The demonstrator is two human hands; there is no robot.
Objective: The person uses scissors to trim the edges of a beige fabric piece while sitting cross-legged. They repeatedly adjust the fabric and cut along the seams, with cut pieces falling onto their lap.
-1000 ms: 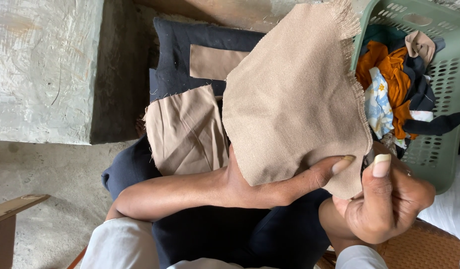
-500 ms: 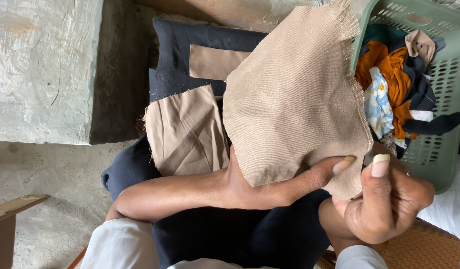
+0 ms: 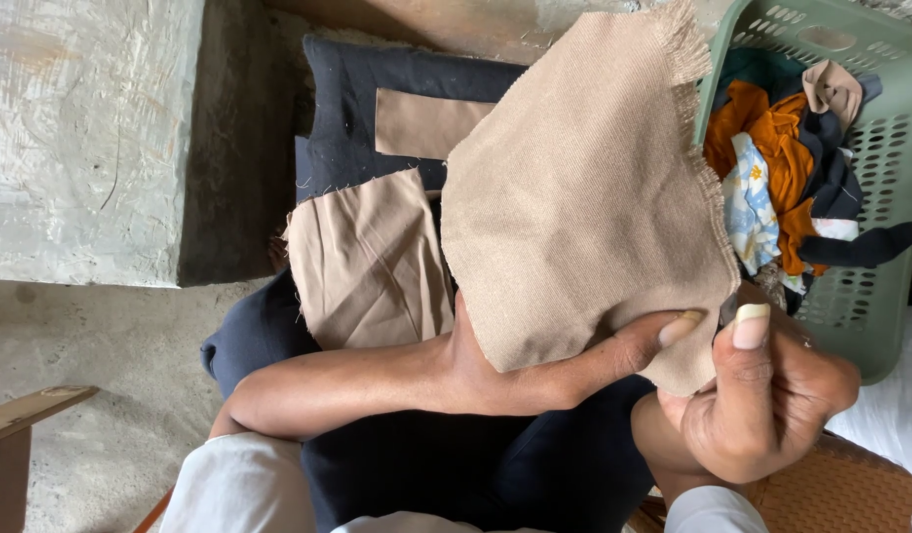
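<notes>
I hold a beige woven cloth (image 3: pixel 574 197) with frayed edges up over my lap. My left hand (image 3: pixel 535 380) reaches across from the left and grips its lower edge, thumb on top and fingers hidden beneath. At the lower right, my right hand (image 3: pixel 772 415) pinches the cloth's bottom corner, thumb raised. A smoother tan fabric piece (image 3: pixel 367 262) lies on my lap beside it. Beyond that sits dark navy fabric (image 3: pixel 347 109) with a tan rectangle (image 3: pixel 426 123) on it.
A green plastic laundry basket (image 3: pixel 871 148) at the right holds orange, floral and dark clothes (image 3: pixel 762 138). A pale concrete block (image 3: pixel 81 138) stands at the left on the concrete floor. A wooden piece (image 3: pixel 12 424) shows at the lower left, a brown woven seat (image 3: pixel 851 494) at the lower right.
</notes>
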